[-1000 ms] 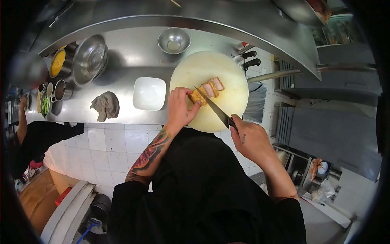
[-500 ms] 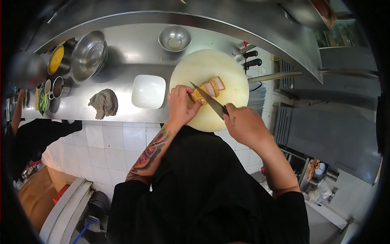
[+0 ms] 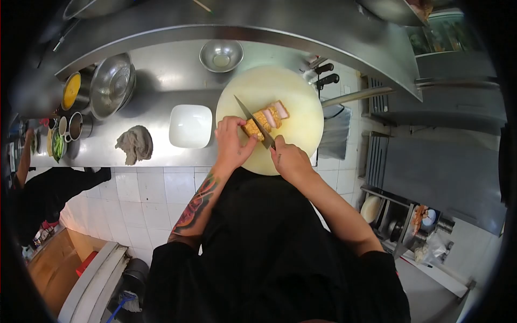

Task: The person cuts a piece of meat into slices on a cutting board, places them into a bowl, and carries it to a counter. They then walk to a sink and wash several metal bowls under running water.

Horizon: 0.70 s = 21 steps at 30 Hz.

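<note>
A chunk of pork belly with a golden, bubbly crust (image 3: 252, 130) lies on the round cream chopping board (image 3: 299, 126). My left hand (image 3: 231, 145) grips its left end between fingertips and thumb. In my right hand (image 3: 291, 160) is the handle of a knife (image 3: 248, 111), its pointed blade slanting across the pork, tip up and to the left. Right of the blade, cut slices (image 3: 279, 109) with pale meat and a crusted edge lean beside one another. The knife's handle is mostly hidden in my fist.
Left of the board stand a white square bowl (image 3: 190, 127) and a crumpled grey cloth (image 3: 134, 145). Metal bowls (image 3: 221, 56) sit farther back under a steel shelf (image 3: 226, 29). More knives (image 3: 327, 81) are racked at right. Another person's arm (image 3: 23, 156) shows far left.
My right hand has moved left, closer to the pork, and the knife has gone forward and left across it at a steeper angle. My left hand keeps its hold. The view has shifted slightly.
</note>
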Available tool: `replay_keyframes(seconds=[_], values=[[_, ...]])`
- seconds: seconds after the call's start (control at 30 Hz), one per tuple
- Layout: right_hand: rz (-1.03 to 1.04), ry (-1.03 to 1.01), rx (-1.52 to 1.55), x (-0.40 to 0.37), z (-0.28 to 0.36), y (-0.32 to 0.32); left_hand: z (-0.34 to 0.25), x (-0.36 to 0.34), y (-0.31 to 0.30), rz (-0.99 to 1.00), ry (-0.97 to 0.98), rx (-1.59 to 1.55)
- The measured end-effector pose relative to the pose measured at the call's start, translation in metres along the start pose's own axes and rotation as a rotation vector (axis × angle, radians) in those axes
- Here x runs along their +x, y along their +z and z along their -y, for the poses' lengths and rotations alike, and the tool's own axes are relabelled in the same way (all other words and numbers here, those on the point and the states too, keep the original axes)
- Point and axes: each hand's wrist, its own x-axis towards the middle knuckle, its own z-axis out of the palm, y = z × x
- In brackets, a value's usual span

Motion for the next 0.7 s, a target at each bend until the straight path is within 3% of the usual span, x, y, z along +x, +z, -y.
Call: replay_keyframes(seconds=[0.17, 0.33, 0.43, 0.53, 0.6, 0.67, 0.7], values=[[-0.055, -0.054, 0.079, -0.009, -0.005, -0.03, 0.0, -0.002, -0.004, -0.018, 0.066, -0.052], [-0.309, -0.117, 0.319, -0.044, -0.049, -0.075, -0.019, -0.012, -0.015, -0.042, 0.144, -0.044], [-0.359, 0.009, 0.457, -0.049, -0.094, -0.05, -0.018, -0.012, -0.005, -0.043, 0.164, 0.066], [-0.358, 0.078, 0.385, -0.051, -0.129, 0.004, 0.001, -0.002, -0.003, 0.023, 0.189, 0.209], [-0.396, 0.107, 0.437, -0.057, -0.129, 0.014, 0.022, 0.025, -0.022, 0.269, -0.037, -0.131], [-0.453, 0.132, 0.5, -0.058, -0.129, 0.019, 0.025, 0.071, -0.04, 0.311, 0.036, 0.023], [-0.458, 0.133, 0.508, -0.057, -0.131, 0.018, 0.015, 0.1, -0.044, 0.35, 0.212, 0.117]])
